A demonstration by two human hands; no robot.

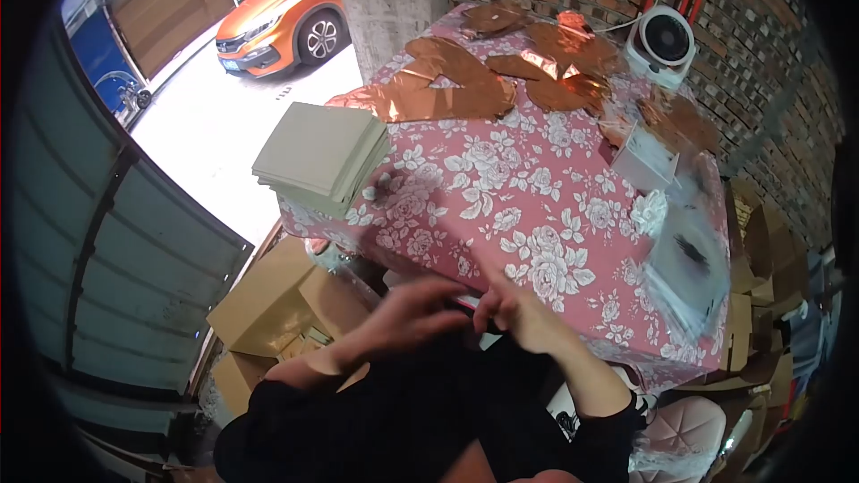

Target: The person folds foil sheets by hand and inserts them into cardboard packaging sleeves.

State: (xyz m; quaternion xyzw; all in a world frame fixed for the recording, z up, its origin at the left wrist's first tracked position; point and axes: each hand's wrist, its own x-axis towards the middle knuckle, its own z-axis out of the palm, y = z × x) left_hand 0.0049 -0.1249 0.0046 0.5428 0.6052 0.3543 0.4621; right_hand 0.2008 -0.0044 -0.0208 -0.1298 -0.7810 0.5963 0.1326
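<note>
Both hands at near edge of table point(474, 161). Left hand point(416, 313) motion-blurred, right hand point(514, 309) with fingers partly curled; fingertips close together, contact and any grip cannot be told. Stack of grey-green boards point(318, 148) on left side of table, copper-coloured foil pieces point(456, 80) at far side, clear plastic bags point(684, 268) at right

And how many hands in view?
2. Left hand: blurred, near the edge of the table closest to the wearer, fingers toward the other hand. Right hand: just beside it, at that same edge. No others show.
</note>
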